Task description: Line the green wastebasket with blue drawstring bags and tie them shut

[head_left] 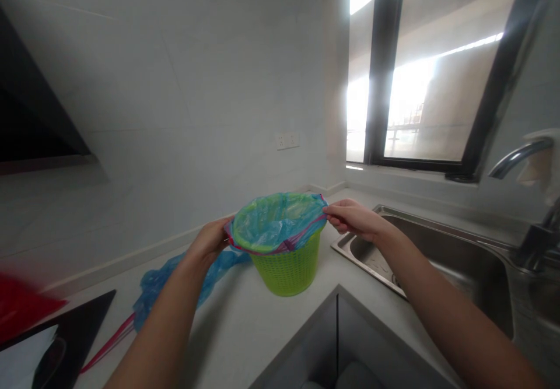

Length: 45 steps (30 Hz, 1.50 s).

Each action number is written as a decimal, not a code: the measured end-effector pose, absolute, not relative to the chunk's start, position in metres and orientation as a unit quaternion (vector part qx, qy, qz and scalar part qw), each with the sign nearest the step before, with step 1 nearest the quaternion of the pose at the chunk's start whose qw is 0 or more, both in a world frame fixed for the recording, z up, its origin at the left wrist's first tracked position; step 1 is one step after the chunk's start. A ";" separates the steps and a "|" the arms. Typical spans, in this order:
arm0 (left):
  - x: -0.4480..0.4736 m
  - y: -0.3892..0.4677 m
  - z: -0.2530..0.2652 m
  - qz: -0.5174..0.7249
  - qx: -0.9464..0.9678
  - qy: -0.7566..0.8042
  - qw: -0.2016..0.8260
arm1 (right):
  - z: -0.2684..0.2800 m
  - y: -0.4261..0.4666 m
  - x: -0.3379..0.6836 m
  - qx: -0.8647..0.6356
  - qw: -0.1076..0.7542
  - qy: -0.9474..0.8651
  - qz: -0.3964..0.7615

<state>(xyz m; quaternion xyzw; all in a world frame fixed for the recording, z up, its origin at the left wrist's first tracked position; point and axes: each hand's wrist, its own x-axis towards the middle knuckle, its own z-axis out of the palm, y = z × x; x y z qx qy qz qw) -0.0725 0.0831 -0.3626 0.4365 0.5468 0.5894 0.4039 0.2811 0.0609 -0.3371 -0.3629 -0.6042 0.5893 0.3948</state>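
A green perforated plastic basket (286, 272) stands upright on the white counter. A thin blue plastic bag (273, 225) lines it, with its pink drawstring edge folded over the rim. At the rim's left side, my left hand (210, 238) is closed on the bag's edge, its fingertips partly hidden. My right hand (350, 217) pinches the bag's edge between thumb and fingers at the right of the rim. Behind my left forearm lies another crumpled blue plastic bag (219, 266) with a pink drawstring trailing toward me.
To the right is a steel sink (441, 260) with a curved faucet (520, 157). A black cooktop (83, 325) lies at the left, with a blurred red thing (26, 307) above it. Wall sockets (287, 141) and a window (429, 74) are behind the counter.
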 end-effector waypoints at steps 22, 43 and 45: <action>-0.076 0.078 -0.347 0.662 0.414 0.494 0.383 | -0.317 0.085 0.240 -0.457 0.419 -0.695 0.363; -0.002 -0.039 -0.405 0.620 0.303 0.422 0.588 | -0.289 0.215 0.143 -0.557 0.034 -0.650 0.516; 0.003 -0.035 -0.402 0.648 0.296 0.404 0.575 | -0.288 0.216 0.146 -0.570 0.040 -0.640 0.514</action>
